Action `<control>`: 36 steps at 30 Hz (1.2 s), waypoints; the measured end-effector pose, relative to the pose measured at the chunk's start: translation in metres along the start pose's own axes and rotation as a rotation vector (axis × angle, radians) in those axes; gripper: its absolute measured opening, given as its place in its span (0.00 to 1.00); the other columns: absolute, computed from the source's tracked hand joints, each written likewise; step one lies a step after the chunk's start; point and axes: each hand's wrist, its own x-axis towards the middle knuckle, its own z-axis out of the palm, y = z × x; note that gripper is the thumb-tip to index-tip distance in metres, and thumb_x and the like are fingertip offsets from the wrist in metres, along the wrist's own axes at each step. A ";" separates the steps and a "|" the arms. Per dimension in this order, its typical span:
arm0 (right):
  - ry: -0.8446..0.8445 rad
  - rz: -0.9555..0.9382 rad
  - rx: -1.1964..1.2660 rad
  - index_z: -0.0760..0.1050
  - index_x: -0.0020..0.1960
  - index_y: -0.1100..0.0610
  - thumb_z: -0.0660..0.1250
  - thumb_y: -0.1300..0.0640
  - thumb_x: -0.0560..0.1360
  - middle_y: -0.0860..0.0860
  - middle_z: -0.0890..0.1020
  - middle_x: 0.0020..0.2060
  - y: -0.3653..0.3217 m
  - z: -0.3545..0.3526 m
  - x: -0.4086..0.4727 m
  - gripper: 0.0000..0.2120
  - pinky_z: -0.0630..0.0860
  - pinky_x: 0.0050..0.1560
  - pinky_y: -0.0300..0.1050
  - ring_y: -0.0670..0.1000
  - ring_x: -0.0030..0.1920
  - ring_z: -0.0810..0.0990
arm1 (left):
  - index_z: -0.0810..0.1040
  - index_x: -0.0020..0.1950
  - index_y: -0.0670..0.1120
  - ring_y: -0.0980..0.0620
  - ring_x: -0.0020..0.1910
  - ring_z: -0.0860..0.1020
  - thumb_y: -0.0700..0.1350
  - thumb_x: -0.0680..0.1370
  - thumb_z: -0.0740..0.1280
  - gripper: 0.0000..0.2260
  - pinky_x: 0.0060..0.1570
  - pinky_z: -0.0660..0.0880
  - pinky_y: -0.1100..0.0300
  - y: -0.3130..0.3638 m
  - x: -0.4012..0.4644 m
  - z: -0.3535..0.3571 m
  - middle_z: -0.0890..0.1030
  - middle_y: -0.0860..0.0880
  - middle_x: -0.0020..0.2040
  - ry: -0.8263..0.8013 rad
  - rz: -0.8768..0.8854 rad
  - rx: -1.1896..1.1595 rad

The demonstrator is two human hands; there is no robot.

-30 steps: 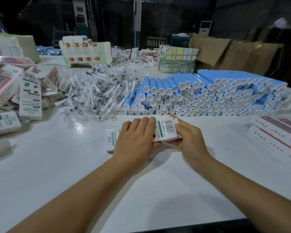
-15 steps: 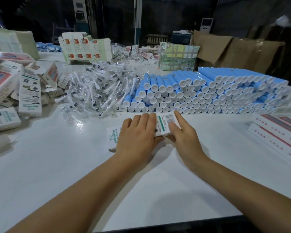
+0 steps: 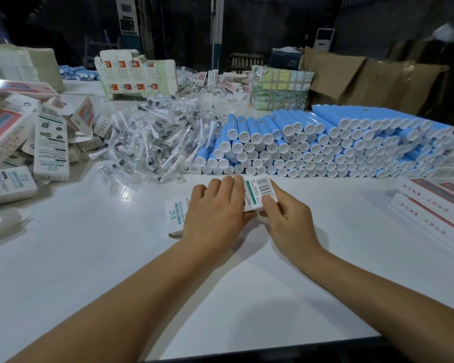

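Observation:
A long white carton with green print and a barcode lies on the white table in front of me. My left hand lies over its middle, fingers curled over the far edge and the thumb under the near edge, gripping it. My right hand pinches the carton's right end, thumb on the barcode face and fingers curled at the end. The carton's left end with the words SONIC ELECTRIC sticks out past my left hand.
A stacked bank of blue tubes with white caps runs across behind the carton. A heap of bagged brush heads lies to its left. Loose printed cartons pile at far left; flat red-and-white boxes sit at right. Cardboard boxes stand behind.
The carton has been lowered toward the table and slid slightly away from me. My right hand shifted from a flat hold at the end to a pinch on the barcode face.

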 end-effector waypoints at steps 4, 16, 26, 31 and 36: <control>-0.060 0.086 0.205 0.71 0.70 0.54 0.58 0.57 0.81 0.46 0.83 0.51 -0.002 0.000 0.003 0.17 0.78 0.43 0.38 0.43 0.46 0.81 | 0.57 0.75 0.45 0.48 0.63 0.67 0.64 0.78 0.53 0.32 0.58 0.62 0.55 -0.002 0.004 0.001 0.68 0.49 0.68 0.015 -0.019 -0.033; -0.107 -0.054 0.096 0.70 0.59 0.38 0.58 0.45 0.74 0.39 0.78 0.46 -0.001 0.005 0.001 0.14 0.72 0.46 0.30 0.38 0.46 0.76 | 0.76 0.55 0.47 0.46 0.49 0.80 0.59 0.81 0.56 0.18 0.54 0.75 0.46 -0.012 0.026 -0.022 0.83 0.44 0.48 0.067 -1.086 -2.148; -0.286 -0.120 -0.197 0.65 0.72 0.46 0.64 0.40 0.69 0.38 0.69 0.49 -0.004 0.019 -0.002 0.32 0.77 0.52 0.45 0.42 0.55 0.72 | 0.76 0.57 0.43 0.40 0.52 0.79 0.60 0.80 0.57 0.21 0.49 0.75 0.43 -0.008 0.020 -0.004 0.80 0.40 0.54 0.037 -1.284 -2.385; -0.256 -0.169 -0.337 0.64 0.72 0.51 0.57 0.43 0.71 0.44 0.67 0.53 -0.005 0.022 -0.002 0.30 0.68 0.53 0.33 0.46 0.57 0.69 | 0.74 0.56 0.44 0.41 0.55 0.77 0.59 0.81 0.56 0.19 0.56 0.73 0.43 -0.005 0.016 0.002 0.79 0.41 0.56 0.088 -1.227 -2.384; -0.222 -0.199 -0.407 0.65 0.69 0.51 0.57 0.40 0.73 0.50 0.69 0.53 -0.004 0.021 0.001 0.27 0.71 0.53 0.43 0.50 0.54 0.67 | 0.73 0.60 0.47 0.48 0.49 0.80 0.58 0.81 0.57 0.17 0.50 0.76 0.48 0.001 0.017 0.007 0.82 0.46 0.50 0.115 -1.120 -2.234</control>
